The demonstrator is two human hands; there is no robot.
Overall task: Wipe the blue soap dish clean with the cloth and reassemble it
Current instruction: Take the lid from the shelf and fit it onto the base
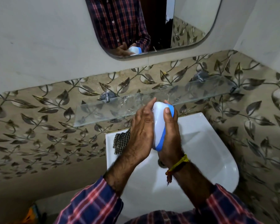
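The soap dish (159, 125) is a white piece set against a blue piece, held on edge between both palms above the white washbasin (205, 143). My left hand (141, 128) presses flat on its white side, fingers stretched up. My right hand (170, 136) cups the blue side, thumb on the top rim. A black-and-white checked cloth (120, 141) lies on the basin's back left corner, partly hidden behind my left hand and touching neither hand as far as I can see.
A glass shelf (113, 109) on metal brackets runs along the leaf-patterned tiled wall just behind my hands. A mirror (152, 25) above it reflects the dish and a checked shirt. The basin drain (161, 164) shows under my right wrist.
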